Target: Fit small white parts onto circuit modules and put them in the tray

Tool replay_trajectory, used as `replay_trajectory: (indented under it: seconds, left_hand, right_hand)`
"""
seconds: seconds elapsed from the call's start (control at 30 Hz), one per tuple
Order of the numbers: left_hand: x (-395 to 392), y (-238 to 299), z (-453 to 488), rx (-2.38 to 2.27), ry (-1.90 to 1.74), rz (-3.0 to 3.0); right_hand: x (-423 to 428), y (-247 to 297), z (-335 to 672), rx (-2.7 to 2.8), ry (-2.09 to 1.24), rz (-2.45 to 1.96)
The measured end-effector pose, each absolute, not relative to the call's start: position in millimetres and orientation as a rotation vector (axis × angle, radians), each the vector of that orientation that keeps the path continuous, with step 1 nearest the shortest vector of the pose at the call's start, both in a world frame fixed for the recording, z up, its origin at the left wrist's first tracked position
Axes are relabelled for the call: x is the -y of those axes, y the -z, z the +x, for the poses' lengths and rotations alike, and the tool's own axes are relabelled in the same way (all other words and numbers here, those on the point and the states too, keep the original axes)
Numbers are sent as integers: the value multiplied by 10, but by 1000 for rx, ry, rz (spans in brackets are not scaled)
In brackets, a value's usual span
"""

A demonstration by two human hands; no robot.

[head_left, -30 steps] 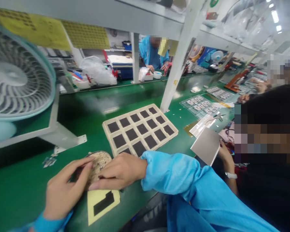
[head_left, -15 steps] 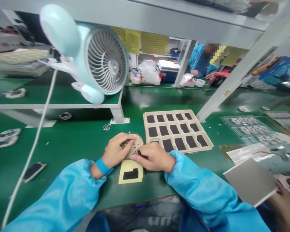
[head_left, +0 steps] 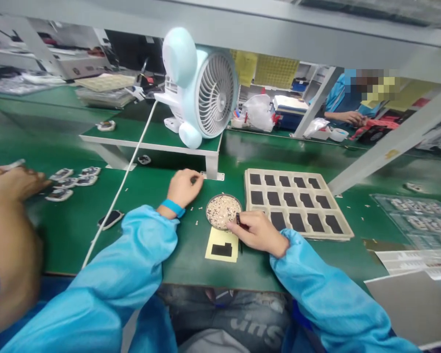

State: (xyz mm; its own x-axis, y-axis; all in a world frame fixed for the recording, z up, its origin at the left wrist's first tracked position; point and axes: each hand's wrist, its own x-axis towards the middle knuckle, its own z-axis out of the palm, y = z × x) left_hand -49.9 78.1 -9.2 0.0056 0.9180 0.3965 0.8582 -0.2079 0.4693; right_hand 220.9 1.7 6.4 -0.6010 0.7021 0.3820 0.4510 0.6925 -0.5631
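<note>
My left hand is by the foot of the small bench, thumb and forefinger pinched together. Whatever lies between those fingertips is hidden. Held in the closed fingers of my right hand is a thin dark tool; its exact kind is unclear. That hand rests at the right rim of a round dish filled with tiny cream and dark bits. Below the dish lies a yellow paper bearing a black cut-out shape. Right of my right hand is a cream tray of black pieces in compartments.
A pale blue fan stands on a low green bench, its white cable crossing the left side. Several small oval parts lie near another person's hand. A grey post slants behind the tray.
My left hand has left the dish and moved up and left to the bench foot. My right hand stays at the dish. The view has swung left, bringing another person's arm in.
</note>
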Motion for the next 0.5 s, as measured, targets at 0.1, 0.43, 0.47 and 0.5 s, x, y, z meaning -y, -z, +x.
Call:
replay_trajectory:
  seconds: [0.1,0.43,0.47,0.5]
  left_hand:
    - [-896,164,-750,-2167,-747,2084]
    - [-987,249,-766,-2114,-558,2211]
    - [-997,237,-777,-2102,-538,2216]
    - [-1003,223,-784,-2085,-520,2223]
  right_hand:
    - [-14,-48,2206,2321,-534,-898]
    - [-45,-76,2194,2306,-522,-921]
    - [-47,-84,2191,2307,-521,-928]
    - [-49,-91,2188,2309,-519,-938]
